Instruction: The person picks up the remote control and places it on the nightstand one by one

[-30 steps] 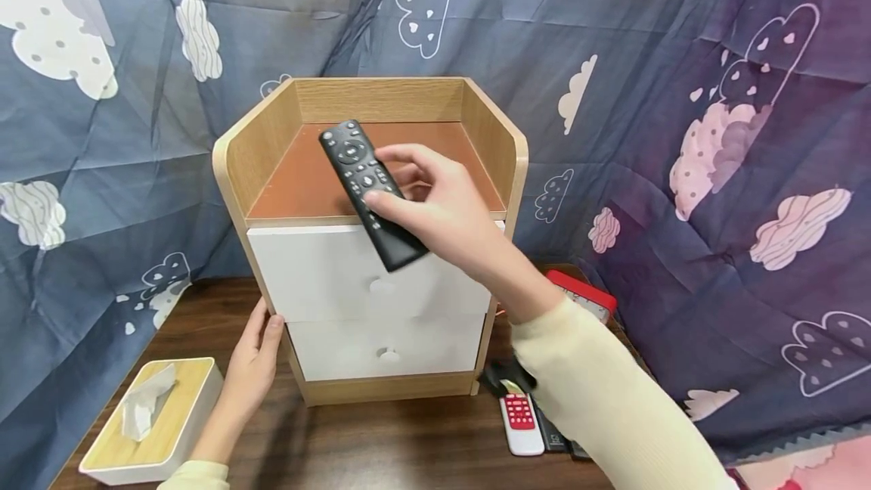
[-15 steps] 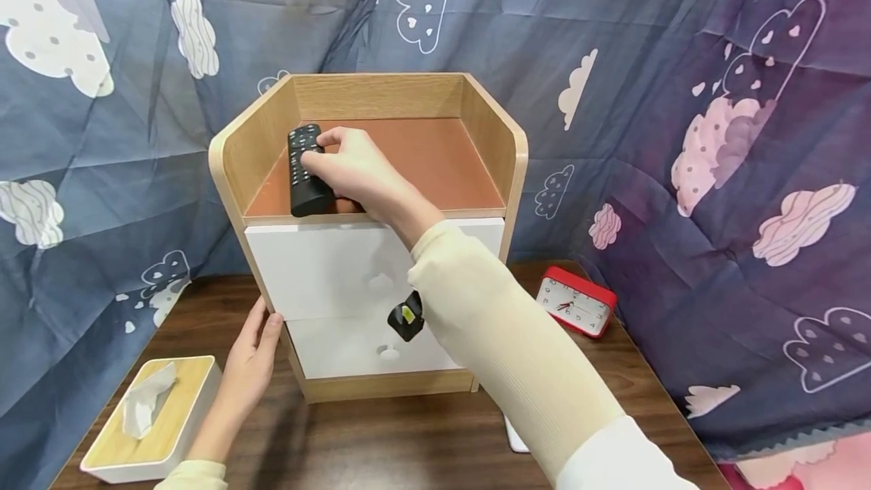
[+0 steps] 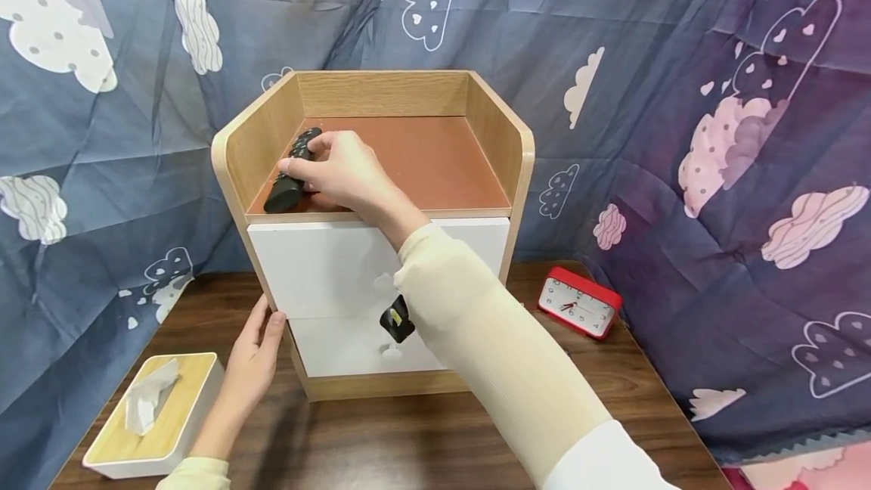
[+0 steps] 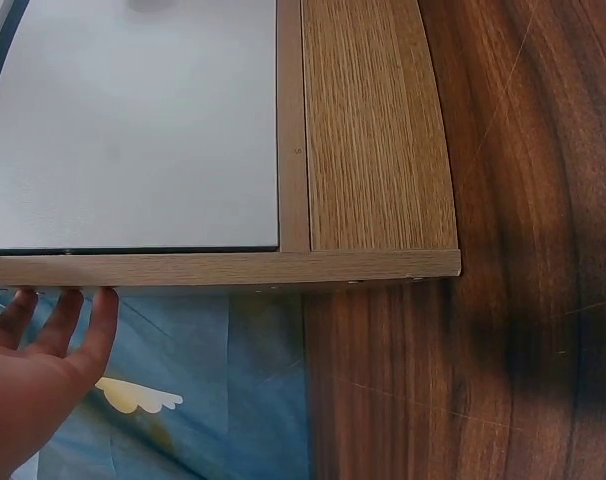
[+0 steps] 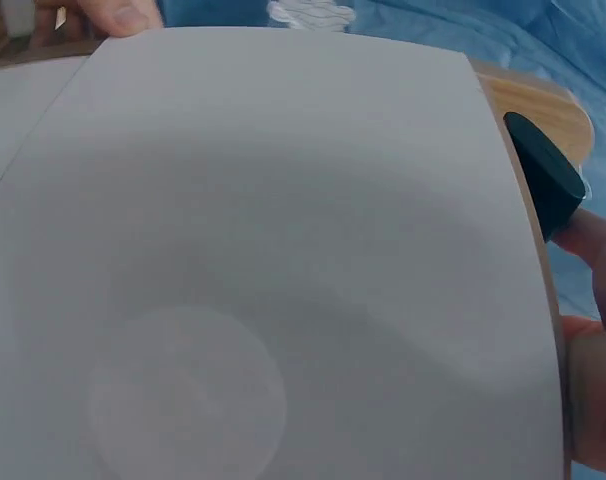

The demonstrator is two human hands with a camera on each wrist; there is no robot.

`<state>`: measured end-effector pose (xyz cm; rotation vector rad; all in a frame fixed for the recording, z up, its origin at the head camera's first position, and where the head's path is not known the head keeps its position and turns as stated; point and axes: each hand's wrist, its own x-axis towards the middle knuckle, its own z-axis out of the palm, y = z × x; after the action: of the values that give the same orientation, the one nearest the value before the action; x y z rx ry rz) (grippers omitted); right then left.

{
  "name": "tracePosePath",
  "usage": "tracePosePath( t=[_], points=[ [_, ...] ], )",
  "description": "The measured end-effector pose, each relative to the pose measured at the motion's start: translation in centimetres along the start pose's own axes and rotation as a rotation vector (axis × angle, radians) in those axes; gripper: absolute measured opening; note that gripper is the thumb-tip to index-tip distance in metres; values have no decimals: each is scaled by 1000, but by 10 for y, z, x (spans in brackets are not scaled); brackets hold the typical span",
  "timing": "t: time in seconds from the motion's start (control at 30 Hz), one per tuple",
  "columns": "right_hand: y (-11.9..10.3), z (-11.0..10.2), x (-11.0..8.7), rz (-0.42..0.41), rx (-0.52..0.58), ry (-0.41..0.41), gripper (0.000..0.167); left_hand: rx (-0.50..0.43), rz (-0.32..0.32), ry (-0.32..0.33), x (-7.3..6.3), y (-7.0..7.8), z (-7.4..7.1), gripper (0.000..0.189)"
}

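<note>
My right hand pinches a black remote control between thumb and fingers. The remote slants low over the brown top of a small wooden cabinet, beside its left side wall. In the right wrist view the end of the remote shows past the cabinet's edge, with fingers against it. My left hand rests on the cabinet's left side, thumb near the front edge. The left wrist view shows fingertips of that hand touching the side panel.
Two white drawers with knobs form the cabinet front. A tissue box stands on the wooden table at the left, and a red clock at the right. Cloud-patterned cloth hangs behind and at both sides.
My right hand has carried the remote leftward and down, from in front of the cabinet to its top, turning it along the left wall. The left hand stays at the cabinet side.
</note>
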<state>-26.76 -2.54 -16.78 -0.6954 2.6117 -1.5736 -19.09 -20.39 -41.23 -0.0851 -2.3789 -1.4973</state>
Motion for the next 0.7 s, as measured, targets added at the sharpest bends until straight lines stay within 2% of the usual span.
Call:
tracePosePath(
  t=[0.1, 0.27, 0.57, 0.63, 0.7],
  points=[
    [-2, 2, -2, -46, -188, 35, 30, 1, -4, -2, 0, 0, 0, 54],
    [-1, 3, -4, -67, -280, 48, 26, -5, -14, -12, 0, 0, -1, 55],
    [1, 4, -6, -89, -270, 70, 22, -19, -29, -20, -1, 2, -1, 57],
    [2, 5, -8, -101, -237, 100, 21, -21, -26, -17, -1, 2, -1, 56],
    [3, 5, -13, -137, -156, 142, 21, -19, -19, -14, -1, 1, -1, 55]
  ],
)
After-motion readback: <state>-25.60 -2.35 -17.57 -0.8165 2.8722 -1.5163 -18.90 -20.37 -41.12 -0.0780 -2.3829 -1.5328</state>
